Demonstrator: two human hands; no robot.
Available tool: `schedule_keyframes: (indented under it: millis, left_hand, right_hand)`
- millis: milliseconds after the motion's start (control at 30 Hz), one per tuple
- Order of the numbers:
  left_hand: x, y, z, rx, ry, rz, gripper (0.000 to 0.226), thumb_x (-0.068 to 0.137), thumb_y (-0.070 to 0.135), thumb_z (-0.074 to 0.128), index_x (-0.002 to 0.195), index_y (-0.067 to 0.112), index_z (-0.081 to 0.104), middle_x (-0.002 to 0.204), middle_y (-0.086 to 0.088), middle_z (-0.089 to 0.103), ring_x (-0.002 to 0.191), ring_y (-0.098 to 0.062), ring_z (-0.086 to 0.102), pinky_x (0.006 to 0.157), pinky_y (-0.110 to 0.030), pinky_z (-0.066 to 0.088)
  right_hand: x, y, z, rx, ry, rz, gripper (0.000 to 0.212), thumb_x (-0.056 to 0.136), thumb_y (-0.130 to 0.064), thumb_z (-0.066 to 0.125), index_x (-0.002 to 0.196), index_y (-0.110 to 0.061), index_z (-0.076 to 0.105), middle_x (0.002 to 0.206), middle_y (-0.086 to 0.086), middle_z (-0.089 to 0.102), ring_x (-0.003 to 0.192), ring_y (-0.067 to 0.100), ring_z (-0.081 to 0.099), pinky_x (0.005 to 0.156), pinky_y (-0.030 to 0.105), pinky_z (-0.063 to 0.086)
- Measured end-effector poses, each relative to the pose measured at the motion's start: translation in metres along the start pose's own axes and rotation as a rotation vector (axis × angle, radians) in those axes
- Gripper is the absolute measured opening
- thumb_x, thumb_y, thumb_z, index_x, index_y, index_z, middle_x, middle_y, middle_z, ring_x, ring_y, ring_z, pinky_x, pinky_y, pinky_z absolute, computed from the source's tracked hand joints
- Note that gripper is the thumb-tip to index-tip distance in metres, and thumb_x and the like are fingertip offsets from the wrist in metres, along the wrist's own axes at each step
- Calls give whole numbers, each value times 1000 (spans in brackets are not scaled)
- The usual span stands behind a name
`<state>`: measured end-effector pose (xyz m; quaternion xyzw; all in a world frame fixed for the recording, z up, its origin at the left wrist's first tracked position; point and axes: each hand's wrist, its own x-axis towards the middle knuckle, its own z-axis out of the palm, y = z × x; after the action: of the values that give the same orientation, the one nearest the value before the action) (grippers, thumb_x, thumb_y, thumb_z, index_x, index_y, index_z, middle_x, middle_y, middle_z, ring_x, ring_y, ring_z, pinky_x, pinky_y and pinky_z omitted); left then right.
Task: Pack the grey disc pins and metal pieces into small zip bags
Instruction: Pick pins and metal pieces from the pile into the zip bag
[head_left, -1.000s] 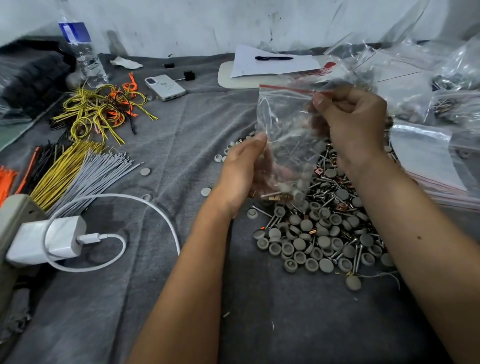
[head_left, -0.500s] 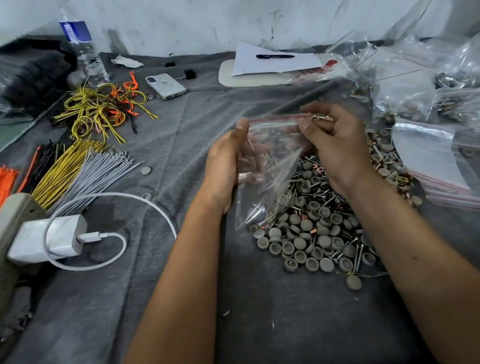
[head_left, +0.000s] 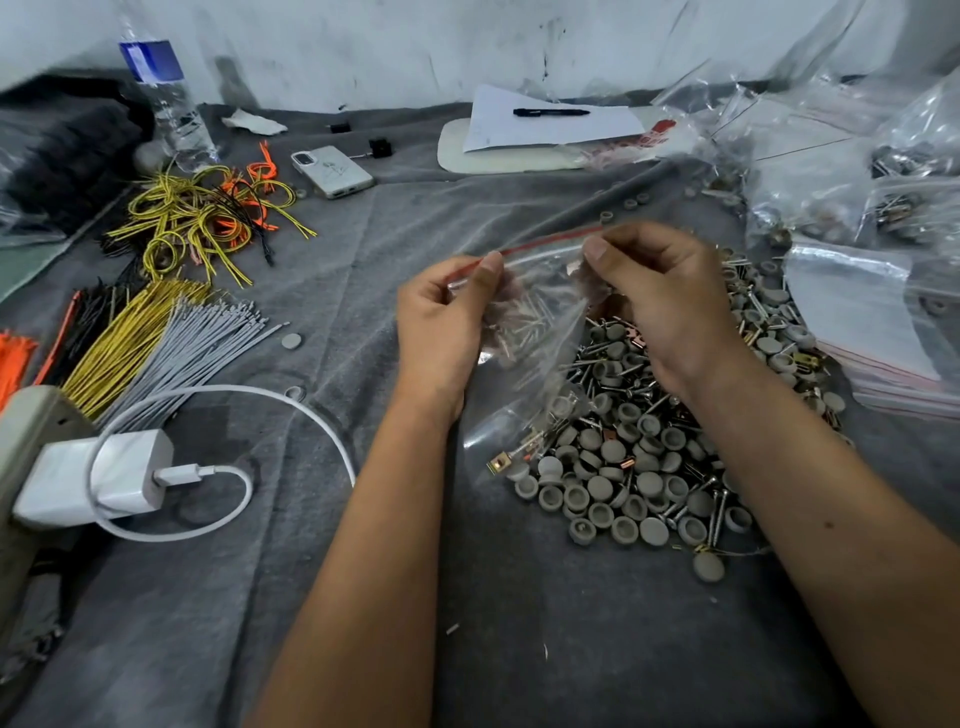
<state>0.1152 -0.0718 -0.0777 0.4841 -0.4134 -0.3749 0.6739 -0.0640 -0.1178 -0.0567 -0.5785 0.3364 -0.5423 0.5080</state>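
Two hands pinching one zip bag (head_left: 524, 332) at its red seal: left hand (head_left: 441, 332), right hand (head_left: 665, 301). Partly filled, held above the bench (head_left: 519, 623). Plenty left: big heap of grey disc pins (head_left: 639, 467) and metal pieces unpacked.

Two bare forearms, no sleeves in view. Left hand (head_left: 441, 322) and right hand (head_left: 670, 301) bare: no gloves, rings or watch. Short, unpainted nails.
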Motion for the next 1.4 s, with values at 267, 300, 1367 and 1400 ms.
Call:
schedule_keyframes:
  millis: [267,300,1367,1400]
  left_hand:
    - [3,-4,-5,-83,-37,21,7,81,15,85,84,15,79,80,-10,78,66,-18,73,53,-24,55]
    - [3,-5,-5,-90,-59,19,11,78,17,87,84,14,78,79,-10,77,66,-18,72,53,-23,54]
    - [-4,3,2,396,-171,195,7,88,12,79,90,6,76,84,-11,73,75,-38,69,71,-64,55]
    - [-5,4,2,400,-171,198,7,88,11,79,90,5,76,84,-11,73,75,-37,69,71,-63,56]
  right_hand:
    - [4,3,-3,-16,-10,8,16,92,-19,70,79,-25,77,79,1,72,76,16,64,69,28,55]
    - [4,4,-2,-20,-17,14,16,92,-20,69,80,-25,78,79,0,72,76,15,64,70,27,56]
    - [-4,1,5,-585,-183,-293,9,91,-12,75,91,-21,75,82,-9,70,73,6,65,65,22,54]
    - [-4,1,5,-587,-184,-283,7,91,-13,75,91,-20,76,82,-7,71,73,11,66,64,27,56]
